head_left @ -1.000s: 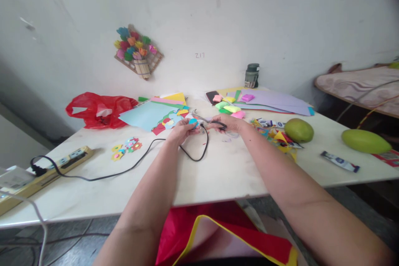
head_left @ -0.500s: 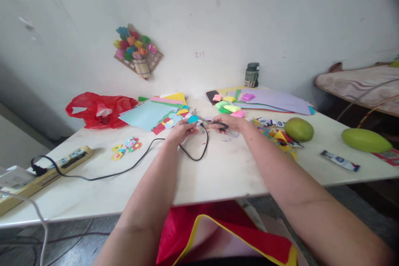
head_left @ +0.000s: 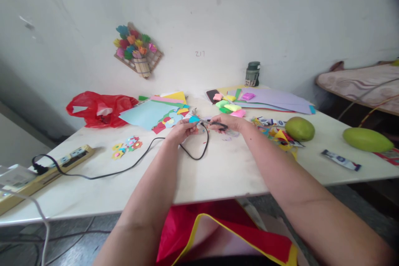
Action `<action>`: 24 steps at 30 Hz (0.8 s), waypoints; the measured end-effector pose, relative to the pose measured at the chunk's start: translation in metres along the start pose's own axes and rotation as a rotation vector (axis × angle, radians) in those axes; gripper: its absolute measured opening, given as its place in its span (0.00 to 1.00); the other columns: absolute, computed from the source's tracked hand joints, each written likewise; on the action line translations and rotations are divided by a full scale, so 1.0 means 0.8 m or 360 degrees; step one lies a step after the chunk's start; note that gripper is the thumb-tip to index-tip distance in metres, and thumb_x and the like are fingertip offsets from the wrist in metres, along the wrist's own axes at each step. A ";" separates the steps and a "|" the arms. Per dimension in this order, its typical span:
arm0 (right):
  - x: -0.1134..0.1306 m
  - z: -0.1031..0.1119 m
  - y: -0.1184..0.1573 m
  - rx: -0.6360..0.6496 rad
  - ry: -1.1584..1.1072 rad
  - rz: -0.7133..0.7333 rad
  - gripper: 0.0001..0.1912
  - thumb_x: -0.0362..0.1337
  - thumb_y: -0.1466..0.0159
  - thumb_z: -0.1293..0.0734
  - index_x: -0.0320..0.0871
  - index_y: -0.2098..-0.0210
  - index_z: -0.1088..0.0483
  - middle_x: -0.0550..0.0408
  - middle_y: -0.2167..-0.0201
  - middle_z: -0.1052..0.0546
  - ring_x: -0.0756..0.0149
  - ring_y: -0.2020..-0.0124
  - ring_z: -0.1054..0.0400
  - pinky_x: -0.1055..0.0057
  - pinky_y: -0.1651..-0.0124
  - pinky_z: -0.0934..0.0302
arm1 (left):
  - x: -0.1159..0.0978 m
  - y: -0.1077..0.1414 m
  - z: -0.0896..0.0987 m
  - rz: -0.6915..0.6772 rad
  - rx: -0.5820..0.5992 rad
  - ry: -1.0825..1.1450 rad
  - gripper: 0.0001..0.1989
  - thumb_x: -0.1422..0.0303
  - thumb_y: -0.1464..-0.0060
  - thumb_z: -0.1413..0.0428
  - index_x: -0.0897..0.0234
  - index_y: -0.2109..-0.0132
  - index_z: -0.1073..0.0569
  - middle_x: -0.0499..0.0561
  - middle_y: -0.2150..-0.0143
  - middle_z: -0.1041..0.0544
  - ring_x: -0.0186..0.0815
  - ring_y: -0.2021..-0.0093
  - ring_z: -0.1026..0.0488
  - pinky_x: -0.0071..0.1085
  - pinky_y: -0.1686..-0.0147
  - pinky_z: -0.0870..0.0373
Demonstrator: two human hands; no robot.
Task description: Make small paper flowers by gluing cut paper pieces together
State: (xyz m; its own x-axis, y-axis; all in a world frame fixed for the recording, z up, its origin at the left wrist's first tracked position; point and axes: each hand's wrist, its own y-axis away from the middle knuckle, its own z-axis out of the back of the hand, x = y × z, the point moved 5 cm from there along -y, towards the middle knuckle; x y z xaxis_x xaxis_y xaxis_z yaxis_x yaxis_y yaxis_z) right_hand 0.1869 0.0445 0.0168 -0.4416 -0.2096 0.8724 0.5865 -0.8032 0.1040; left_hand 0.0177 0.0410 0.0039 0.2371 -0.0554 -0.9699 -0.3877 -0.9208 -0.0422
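1. Mid-frame, the fingers of our left hand [head_left: 182, 130] pinch a small blue piece [head_left: 193, 119].
2. Just right of it, our right hand's [head_left: 229, 122] fingers grasp the dark-handled scissors [head_left: 222, 125], blades toward the piece (whether they touch, we cannot tell).
3. We see paper flowers [head_left: 125, 146] at centre-left, two green fruits [head_left: 299, 129] [head_left: 368, 139] at right, and a red bag [head_left: 102, 110] at left.

Across the frame, a white table [head_left: 224, 174] carries a red plastic bag [head_left: 116, 110] and power strip [head_left: 64, 168] at left, coloured paper sheets [head_left: 139, 115] left of centre, green fruits [head_left: 299, 129] at right.
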 end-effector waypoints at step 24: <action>0.003 -0.002 0.001 0.0021 0.0014 -0.0025 0.18 0.48 0.47 0.31 0.40 0.67 0.31 0.60 0.84 0.32 0.78 0.86 0.42 0.79 0.83 0.48 | 0.002 -0.002 0.001 0.0004 -0.0021 -0.0029 0.09 0.69 0.60 0.38 0.70 0.75 0.31 0.46 0.82 0.33 0.24 0.81 0.37 0.27 0.72 0.31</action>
State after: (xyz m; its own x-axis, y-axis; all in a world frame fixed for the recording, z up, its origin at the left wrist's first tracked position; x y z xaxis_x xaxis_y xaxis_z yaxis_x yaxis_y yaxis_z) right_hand 0.1853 0.0423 0.0179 -0.4569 -0.2019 0.8663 0.5885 -0.7989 0.1241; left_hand 0.0176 0.0426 0.0019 0.2196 -0.0508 -0.9743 -0.3765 -0.9257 -0.0366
